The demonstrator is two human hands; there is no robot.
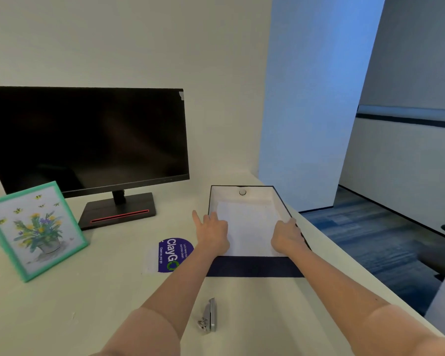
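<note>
- The box (252,266) sits open near the right edge of the desk (88,291), right of the monitor (88,137)
- The paper (249,227) lies flat on the box floor, so I judge the placing as done or nearly so
- The left hand (212,233) is released: its fingers are straight, spread across the box's left wall and onto the paper's edge, with one finger pointing outside the wall
- The right hand (287,236) grasps the box's right wall, its fingers curled over the rim
- What seems left is squaring the sheet or the box, then letting go; no lid is in view
- The stapler (210,316) lies untouched on the desk, between the forearms
- A sticker (171,254) and a picture (34,229) are to the left
</note>
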